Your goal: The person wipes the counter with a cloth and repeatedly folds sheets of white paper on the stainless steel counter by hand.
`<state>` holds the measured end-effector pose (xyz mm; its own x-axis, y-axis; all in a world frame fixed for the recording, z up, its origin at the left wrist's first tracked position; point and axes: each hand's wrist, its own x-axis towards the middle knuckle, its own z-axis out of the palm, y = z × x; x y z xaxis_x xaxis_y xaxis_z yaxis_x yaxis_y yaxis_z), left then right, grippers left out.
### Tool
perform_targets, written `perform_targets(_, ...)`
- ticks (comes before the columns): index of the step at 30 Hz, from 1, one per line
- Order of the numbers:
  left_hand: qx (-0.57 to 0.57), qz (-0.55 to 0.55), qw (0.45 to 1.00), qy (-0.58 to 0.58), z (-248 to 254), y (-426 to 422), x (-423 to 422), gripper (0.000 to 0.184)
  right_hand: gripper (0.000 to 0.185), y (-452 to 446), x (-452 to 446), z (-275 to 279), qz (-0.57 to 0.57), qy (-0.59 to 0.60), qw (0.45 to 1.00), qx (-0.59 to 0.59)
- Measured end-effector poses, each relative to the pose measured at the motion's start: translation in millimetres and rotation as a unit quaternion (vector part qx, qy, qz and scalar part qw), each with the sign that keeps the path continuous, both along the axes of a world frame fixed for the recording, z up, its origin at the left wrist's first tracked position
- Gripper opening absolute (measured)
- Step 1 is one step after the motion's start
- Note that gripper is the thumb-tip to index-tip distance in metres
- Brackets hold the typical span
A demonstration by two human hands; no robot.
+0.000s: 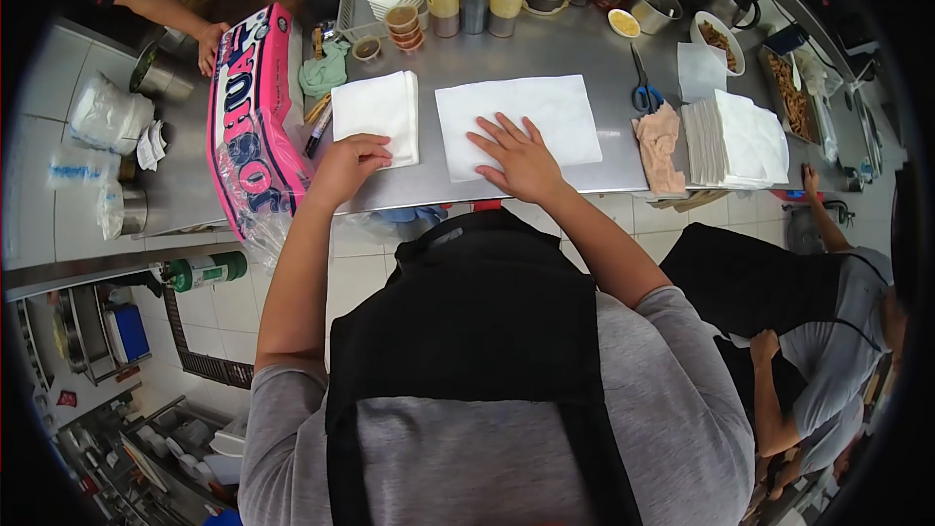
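Note:
Two piles of white paper lie before me on the steel counter. On the folded paper napkins (375, 102) at the left rests my left hand (353, 164), its fingers loosely bent and its thumb a little apart from them. My right hand (516, 158) lies flat, fingers spread, on a wider white paper napkin (560, 122). Past a crumpled tan cloth (659, 148) at the right stands a thick stack of white napkins (735, 141). A pink plastic pack (255, 107) printed "JOSHUA" is left of my left hand.
Blue-handled scissors (643, 88) lie near the tan cloth. Sauce bottles (474, 0), small sauce cups (403, 27) and a pot (655, 5) line the back. A marker (318, 130) lies beside the pack. One person's hand (210, 47) touches the pack; others stand at my right.

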<state>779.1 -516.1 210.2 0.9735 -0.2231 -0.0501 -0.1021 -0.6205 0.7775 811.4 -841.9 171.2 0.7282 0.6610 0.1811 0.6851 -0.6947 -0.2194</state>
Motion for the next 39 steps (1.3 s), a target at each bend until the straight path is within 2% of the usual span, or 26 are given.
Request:
perform_targets(6,-0.014,-0.003,1.000,0.013,2,1,2,0.010,0.052,0,0,-2,0.006,-0.008,1.000,-0.003)
perform_targets(9,0.017,-0.002,1.000,-0.019,-1,0,2,0.011,0.052,0,-1,0,0.005,0.001,1.000,-0.019)
perform_targets(11,0.023,0.051,0.993,-0.107,-2,-8,1,0.011,0.050,0,-2,2,0.014,-0.041,0.999,0.008)
perform_targets(12,0.023,0.049,0.993,-0.109,-3,-12,-2,0.011,0.050,2,-4,3,0.013,-0.043,0.999,0.008)
perform_targets(14,-0.016,0.142,0.983,-0.118,15,-35,-11,0.011,0.051,13,-13,12,-0.010,0.024,0.996,0.087)
perform_targets(15,-0.008,0.116,0.978,-0.175,16,-46,-15,0.009,0.051,22,-19,19,-0.012,0.024,0.996,0.087)
perform_targets(16,-0.009,0.115,0.978,-0.173,21,-59,-21,0.009,0.058,37,-27,37,-0.044,0.196,0.956,0.214)
perform_targets(17,-0.055,0.103,0.984,-0.134,29,-74,-26,0.009,0.065,47,-31,49,-0.075,0.357,0.870,0.331)
perform_targets(18,-0.101,0.090,0.986,-0.096,35,-85,-29,0.009,0.065,52,-32,51,-0.078,0.357,0.870,0.330)
perform_targets(20,-0.156,0.059,0.981,-0.096,42,-100,-32,0.009,0.082,56,-31,60,-0.103,0.265,0.888,0.362)
perform_targets(21,-0.208,0.030,0.973,-0.097,47,-104,-32,0.009,0.097,48,-27,69,-0.092,0.333,0.867,0.358)
perform_targets(22,-0.208,0.027,0.973,-0.098,52,-104,-31,0.009,0.097,40,-21,68,-0.093,0.331,0.868,0.359)
perform_targets(24,-0.186,0.019,0.975,-0.121,65,-103,-31,0.010,0.103,22,-14,65,0.001,0.256,0.919,0.301)
perform_targets(25,-0.186,0.019,0.975,-0.122,75,-102,-32,0.010,0.107,15,-13,70,-0.016,0.191,0.906,0.379)
perform_targets(26,-0.144,0.032,0.986,-0.081,87,-102,-33,0.009,0.107,9,-13,86,-0.015,0.191,0.906,0.378)
perform_targets(28,-0.102,0.046,0.993,-0.038,100,-105,-33,0.009,0.110,-2,-14,126,-0.048,0.089,0.951,0.294)
perform_targets(29,-0.094,0.029,0.994,-0.040,103,-107,-32,0.010,0.089,-4,-15,138,-0.040,0.084,0.955,0.281)
perform_targets(30,-0.085,0.011,0.995,-0.041,104,-109,-31,0.012,0.089,-7,-16,141,-0.042,0.085,0.955,0.282)
perform_targets(31,-0.085,0.009,0.996,-0.041,99,-111,-29,0.012,0.068,-12,-15,143,0.030,0.074,0.970,0.232)
perform_targets(32,-0.139,0.000,0.988,-0.062,90,-112,-27,0.017,0.047,-17,-13,146,0.101,0.062,0.977,0.179)
perform_targets(33,-0.193,-0.009,0.978,-0.083,85,-114,-25,0.024,0.047,-20,-14,150,0.100,0.061,0.977,0.179)
perform_targets(34,-0.193,-0.010,0.978,-0.084,85,-118,-23,0.024,0.030,-23,-17,154,0.041,0.236,0.929,0.282)
perform_targets(35,-0.108,-0.016,0.989,-0.104,85,-124,-23,0.031,0.015,-27,-18,156,-0.020,0.401,0.837,0.371)
perform_targets(36,-0.064,-0.019,0.995,-0.071,82,-126,-22,0.037,0.015,-32,-15,152,-0.019,0.402,0.838,0.370)
perform_targets(38,-0.017,-0.022,0.999,-0.038,60,-123,-14,0.044,0.015,-48,-5,133,-0.160,0.359,0.769,0.504)
perform_targets(39,-0.115,-0.009,0.991,0.064,31,-116,-3,0.043,0.019,-55,5,120,-0.212,0.366,0.747,0.513)
